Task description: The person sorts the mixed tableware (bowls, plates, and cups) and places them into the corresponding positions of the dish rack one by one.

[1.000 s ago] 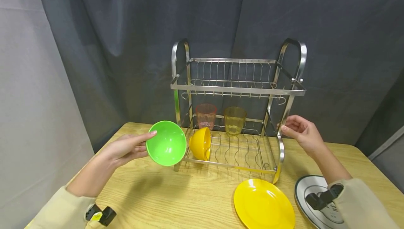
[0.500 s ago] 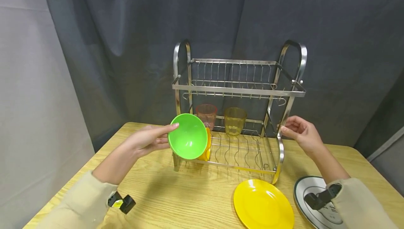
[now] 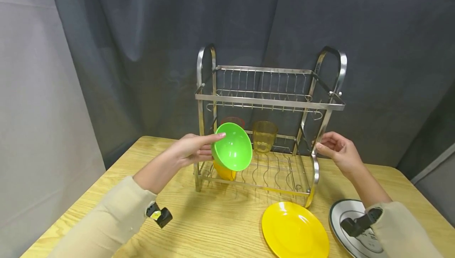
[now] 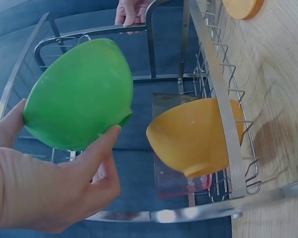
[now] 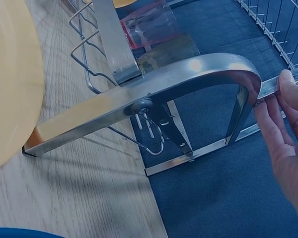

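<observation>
My left hand [image 3: 197, 147] holds a green bowl [image 3: 234, 147] by its left side, thumb at the rim and fingers behind. The bowl is tilted with its inside toward me. It hangs in front of the lower tier of a metal two-tier dish rack [image 3: 270, 102]. Behind it a yellow bowl [image 4: 198, 134] stands on its side in the lower tier, mostly hidden in the head view. With thumb and fingers my right hand [image 3: 339, 153] pinches the rack's right front upright, seen close in the right wrist view as a metal bar [image 5: 273, 88].
A pink cup [image 3: 232, 120] and an amber cup [image 3: 264, 136] stand at the back of the lower tier. On the wooden table [image 3: 213, 218] a yellow plate [image 3: 295, 230] lies before the rack. To its right is a white plate with a dark rim [image 3: 346, 210], partly under the right arm.
My left hand has carried the green bowl right and slightly up, from beside the rack to in front of the yellow bowl, tilting it more. My right hand stays on the upright.
</observation>
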Demonstrator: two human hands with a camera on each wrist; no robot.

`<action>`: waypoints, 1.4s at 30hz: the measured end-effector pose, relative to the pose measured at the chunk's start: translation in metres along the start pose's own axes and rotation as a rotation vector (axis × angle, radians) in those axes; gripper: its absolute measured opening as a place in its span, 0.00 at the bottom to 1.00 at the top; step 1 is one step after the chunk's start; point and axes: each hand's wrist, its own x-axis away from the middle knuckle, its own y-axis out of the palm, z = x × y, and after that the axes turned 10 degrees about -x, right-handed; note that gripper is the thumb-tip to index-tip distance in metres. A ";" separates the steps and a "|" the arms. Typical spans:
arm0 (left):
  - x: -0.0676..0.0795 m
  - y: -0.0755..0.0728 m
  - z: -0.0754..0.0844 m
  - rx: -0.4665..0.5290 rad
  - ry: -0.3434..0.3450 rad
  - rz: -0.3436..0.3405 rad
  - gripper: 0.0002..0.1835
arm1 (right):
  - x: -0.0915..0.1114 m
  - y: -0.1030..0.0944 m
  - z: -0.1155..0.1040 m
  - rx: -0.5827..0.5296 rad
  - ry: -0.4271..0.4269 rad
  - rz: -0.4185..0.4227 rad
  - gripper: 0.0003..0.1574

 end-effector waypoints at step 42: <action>-0.048 0.064 0.023 -0.456 -0.037 0.214 0.43 | 0.001 -0.001 0.008 -0.113 0.008 -0.008 0.13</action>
